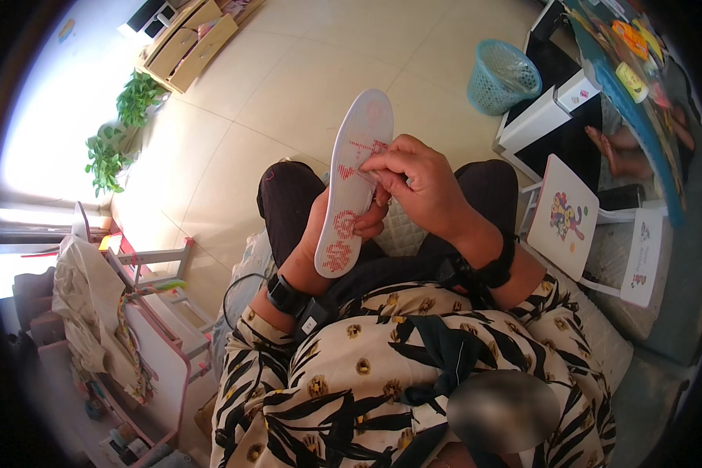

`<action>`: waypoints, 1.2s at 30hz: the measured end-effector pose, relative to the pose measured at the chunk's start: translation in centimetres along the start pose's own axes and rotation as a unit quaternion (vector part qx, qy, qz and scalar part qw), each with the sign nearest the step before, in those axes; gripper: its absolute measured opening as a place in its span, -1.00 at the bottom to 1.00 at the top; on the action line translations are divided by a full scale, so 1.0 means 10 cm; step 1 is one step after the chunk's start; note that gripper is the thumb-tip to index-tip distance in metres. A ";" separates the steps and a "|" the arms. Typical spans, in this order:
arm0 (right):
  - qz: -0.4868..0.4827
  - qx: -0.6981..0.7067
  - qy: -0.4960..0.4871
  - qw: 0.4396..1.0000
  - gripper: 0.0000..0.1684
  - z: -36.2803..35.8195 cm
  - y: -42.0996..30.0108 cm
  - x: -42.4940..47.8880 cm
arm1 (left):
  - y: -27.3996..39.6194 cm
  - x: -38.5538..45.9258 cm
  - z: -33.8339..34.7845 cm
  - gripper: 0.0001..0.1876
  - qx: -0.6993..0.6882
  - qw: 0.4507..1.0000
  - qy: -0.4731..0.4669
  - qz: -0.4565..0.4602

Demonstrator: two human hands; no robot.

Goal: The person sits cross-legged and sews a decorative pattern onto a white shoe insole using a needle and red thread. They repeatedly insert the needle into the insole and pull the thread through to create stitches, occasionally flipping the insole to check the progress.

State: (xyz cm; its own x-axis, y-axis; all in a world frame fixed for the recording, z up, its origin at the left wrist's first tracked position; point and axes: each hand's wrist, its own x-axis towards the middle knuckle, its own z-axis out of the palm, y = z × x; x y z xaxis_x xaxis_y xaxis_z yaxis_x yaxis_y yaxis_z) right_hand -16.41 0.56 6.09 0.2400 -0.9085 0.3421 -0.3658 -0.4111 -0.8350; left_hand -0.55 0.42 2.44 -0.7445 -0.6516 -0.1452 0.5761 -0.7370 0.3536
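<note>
A white insole (pixel 351 193) with red cross-stitch patterns, among them a small heart, is held tilted above my lap. My left hand (pixel 311 231) grips its lower half from beneath, with fingertips curling over the right edge. On the insole's upper face, my right hand (pixel 424 184) pinches thumb and forefinger close to the heart. Something thin, like a needle or thread, shows at those fingertips, too small to tell clearly. Black bands circle both wrists.
A blue lattice waste basket (pixel 500 82) stands on the tiled floor ahead. A child's chair (pixel 564 216) is at my right, near a cluttered table (pixel 637 64) with another person's feet (pixel 605 146) beneath. Clothes (pixel 88 304) hang over furniture at left.
</note>
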 end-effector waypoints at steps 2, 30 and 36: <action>0.000 -0.004 -0.001 1.000 -0.87 0.00 0.01 0.00 | 0.00 0.01 0.02 -0.64 -0.008 1.000 0.006 0.000; -0.047 -0.104 -0.007 0.993 -0.85 -0.05 -0.04 -0.04 | 0.00 0.00 0.04 -0.63 0.049 0.998 0.044 -0.012; -0.036 -0.075 0.003 0.997 -0.86 -0.04 -0.03 -0.04 | -0.01 0.01 0.02 -0.64 0.048 0.998 0.046 -0.012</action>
State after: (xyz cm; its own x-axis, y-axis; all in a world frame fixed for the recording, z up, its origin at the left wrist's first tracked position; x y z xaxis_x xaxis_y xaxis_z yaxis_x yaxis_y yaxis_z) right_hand -16.70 1.04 6.37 0.2661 -0.8762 0.4018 -0.4773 -0.4819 -0.7348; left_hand -0.75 0.52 2.60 -0.7205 -0.6514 -0.2379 0.5201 -0.7345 0.4359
